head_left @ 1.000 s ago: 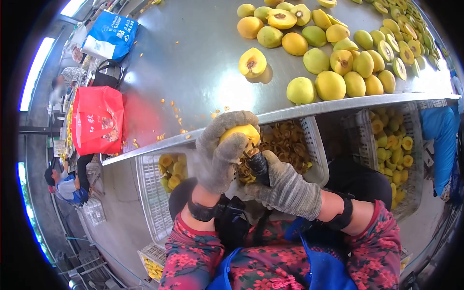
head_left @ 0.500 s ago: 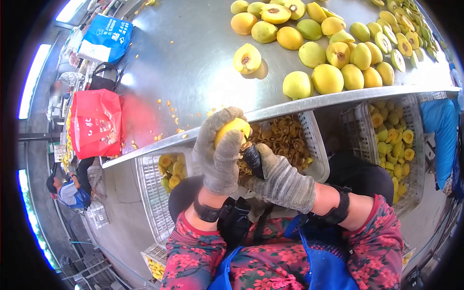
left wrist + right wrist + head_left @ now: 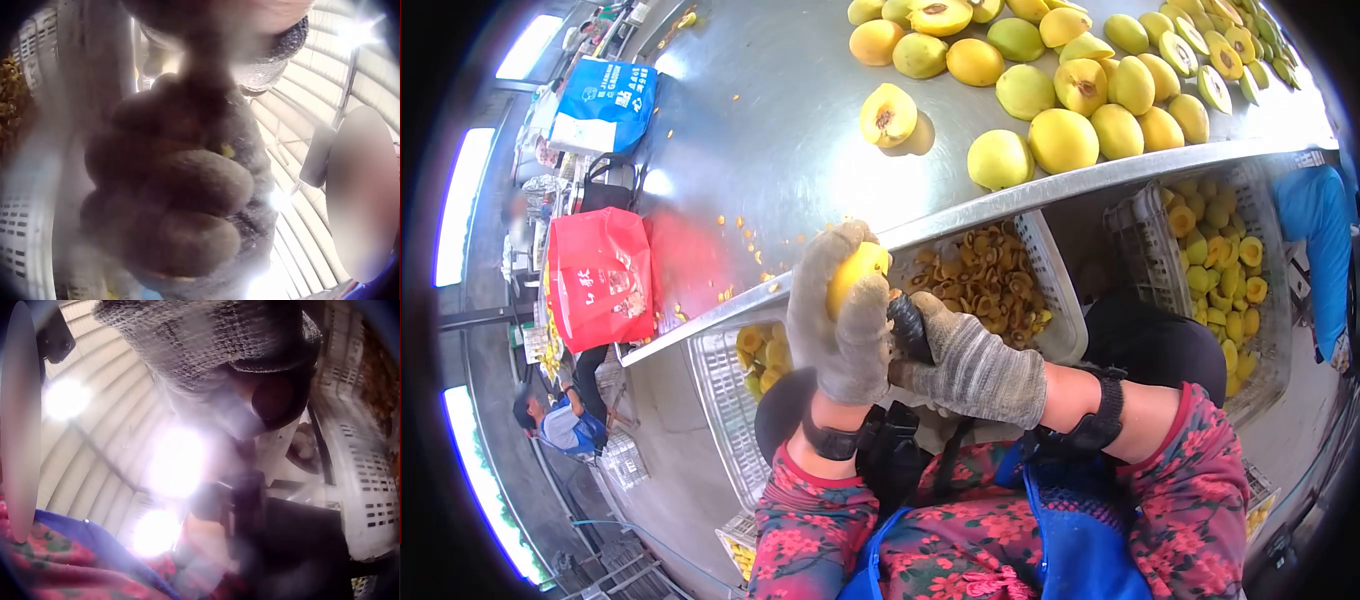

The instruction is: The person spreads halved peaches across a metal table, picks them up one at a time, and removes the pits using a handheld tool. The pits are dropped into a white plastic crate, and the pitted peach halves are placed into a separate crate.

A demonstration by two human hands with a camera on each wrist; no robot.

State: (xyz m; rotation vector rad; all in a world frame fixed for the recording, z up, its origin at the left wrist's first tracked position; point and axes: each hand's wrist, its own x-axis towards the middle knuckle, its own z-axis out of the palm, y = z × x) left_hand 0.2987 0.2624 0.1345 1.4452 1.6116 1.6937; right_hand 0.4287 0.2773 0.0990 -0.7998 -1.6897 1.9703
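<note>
In the head view my gloved left hand [image 3: 825, 330] holds a yellow peach [image 3: 858, 268], its fingers and thumb wrapped round it. My gloved right hand [image 3: 985, 372] grips a tool by its thick black handle [image 3: 911, 328]. The tool's working end is hidden behind the left hand, close to the peach. Curled glove fingers [image 3: 206, 184] fill the left wrist view and hide the fruit there. In the right wrist view the round butt of the handle [image 3: 272, 399] shows below the knitted glove [image 3: 206, 337].
A metal table [image 3: 750, 130] bears many whole and halved peaches [image 3: 1063, 141]. Under its edge stand a crate of brown scraps [image 3: 990, 275], a crate of peaches [image 3: 1225, 290] and another crate [image 3: 730, 420]. Red [image 3: 600, 275] and blue [image 3: 605, 105] bags sit at the left.
Both hands have shifted slightly left in the view, still holding the peach and the tool. The metal near the tool's tip, visible earlier, is now hidden. The head view has shifted a little.
</note>
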